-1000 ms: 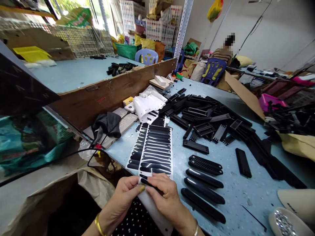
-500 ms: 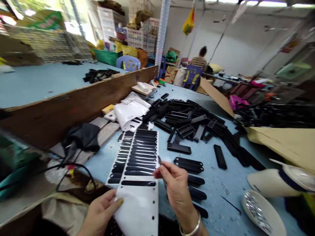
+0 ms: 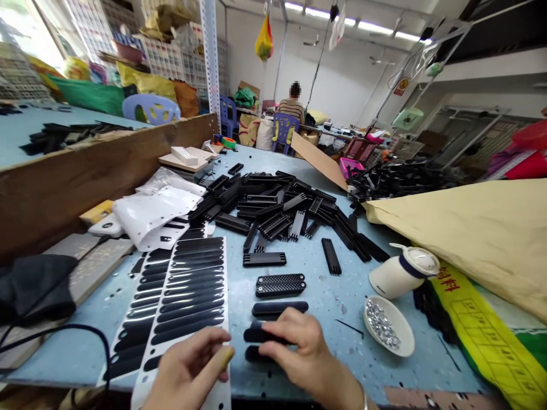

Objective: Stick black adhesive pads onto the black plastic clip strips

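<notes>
My right hand [image 3: 310,356] is closed at the near side of the table, thumb and fingers on the two long edges of a black bar [image 3: 253,335]. Just nearer lies another black bar [image 3: 253,353], partly behind my thumb. My left hand [image 3: 192,367] hovers over the lower part of a white sheet [image 3: 228,267] of black strips [image 3: 192,296]; its fingers are loosely curled, with a gap between thumb and forefinger and nothing visible in them. Beyond my right hand lie a smooth black bar [image 3: 280,308] and a textured black bar [image 3: 281,285] with screws at its ends.
A heap of black bars [image 3: 273,210] covers the middle. To the right stand a white dish [image 3: 404,336] of small metal parts and a cream lidded mug [image 3: 397,276]. Left are a curled white sheet [image 3: 149,210], black cloth [image 3: 38,285] and a wooden divider [image 3: 85,156]. A person [image 3: 291,108] sits far back.
My left hand has let go of the white sheet, which now lies on the table. My right hand has moved from the sheet, where it held a thin dark tool, to the black bars. The view has swung right.
</notes>
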Action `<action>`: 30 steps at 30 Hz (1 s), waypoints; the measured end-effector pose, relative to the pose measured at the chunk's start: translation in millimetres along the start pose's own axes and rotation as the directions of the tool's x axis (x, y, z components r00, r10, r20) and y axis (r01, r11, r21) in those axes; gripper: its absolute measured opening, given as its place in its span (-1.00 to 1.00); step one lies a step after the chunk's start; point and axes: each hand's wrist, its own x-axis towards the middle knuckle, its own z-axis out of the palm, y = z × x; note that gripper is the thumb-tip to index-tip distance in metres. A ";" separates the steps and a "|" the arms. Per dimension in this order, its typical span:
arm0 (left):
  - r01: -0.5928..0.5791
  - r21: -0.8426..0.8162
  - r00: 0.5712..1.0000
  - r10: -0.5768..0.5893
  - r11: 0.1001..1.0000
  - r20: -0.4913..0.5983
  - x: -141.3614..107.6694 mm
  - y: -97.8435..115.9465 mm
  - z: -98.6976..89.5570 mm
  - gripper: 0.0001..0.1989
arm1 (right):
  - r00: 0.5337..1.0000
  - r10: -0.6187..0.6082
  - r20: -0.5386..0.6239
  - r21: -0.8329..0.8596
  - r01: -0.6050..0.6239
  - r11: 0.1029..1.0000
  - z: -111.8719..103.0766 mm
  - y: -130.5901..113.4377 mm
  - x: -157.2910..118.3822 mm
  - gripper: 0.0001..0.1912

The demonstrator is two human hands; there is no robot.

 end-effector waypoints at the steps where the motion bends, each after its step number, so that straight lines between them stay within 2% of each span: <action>1: 0.025 -0.043 0.992 -0.020 0.999 0.123 12.4 7.2 12.6 -0.67 | 0.999 -0.037 0.006 -0.033 0.037 0.999 2.2 -0.5 -2.2 -0.79; 3: 0.093 -0.133 0.961 -0.054 0.987 0.271 34.2 15.7 30.1 -0.64 | 0.996 -0.089 -0.012 -0.095 0.088 0.992 0.9 3.0 -4.6 -0.77; 4: 0.124 -0.173 0.950 -0.066 0.977 0.307 42.9 17.9 35.1 -0.64 | 0.994 -0.103 -0.040 -0.122 0.098 0.988 -2.3 6.5 -5.2 -0.74; 8: 0.187 -0.257 0.940 -0.097 0.948 0.327 65.6 22.7 40.3 -0.67 | 0.976 -0.139 -0.170 -0.187 0.107 0.977 -20.9 22.6 -5.6 -0.74; 13: 0.170 -0.152 0.939 -0.113 0.974 0.326 86.3 27.7 41.8 -0.66 | 0.974 -0.145 -0.175 -0.187 0.112 0.976 -31.3 31.7 0.2 -0.78; 16: 0.065 -0.017 0.975 -0.059 0.998 0.214 99.3 29.6 38.2 -0.65 | 0.971 -0.086 -0.224 -0.152 0.053 0.987 -41.3 36.8 7.5 -0.83; 18: -0.074 0.140 0.990 0.056 0.987 0.129 107.7 30.0 33.4 -0.68 | 0.961 0.020 -0.275 -0.086 -0.045 0.995 -54.1 44.7 12.3 -0.86; 21: -0.245 0.406 0.969 0.209 0.880 0.133 118.6 26.2 28.3 -0.78 | 0.923 0.232 -0.306 0.051 -0.228 0.972 -74.8 64.5 17.8 -0.91; 23: -0.279 0.503 0.960 0.224 0.818 0.169 124.2 20.3 28.7 -0.85 | 0.901 0.323 -0.289 0.112 -0.303 0.946 -82.6 79.3 20.7 -0.91; 25: -0.301 0.531 0.953 0.231 0.792 0.195 128.4 13.5 31.6 -0.82 | 0.902 0.346 -0.257 0.122 -0.325 0.938 -83.2 91.2 23.9 -0.92; 30: -0.357 0.540 0.932 0.250 0.762 0.262 133.8 6.4 37.8 -0.78 | 0.932 0.287 -0.223 0.044 -0.284 0.958 -68.3 102.2 32.9 -0.90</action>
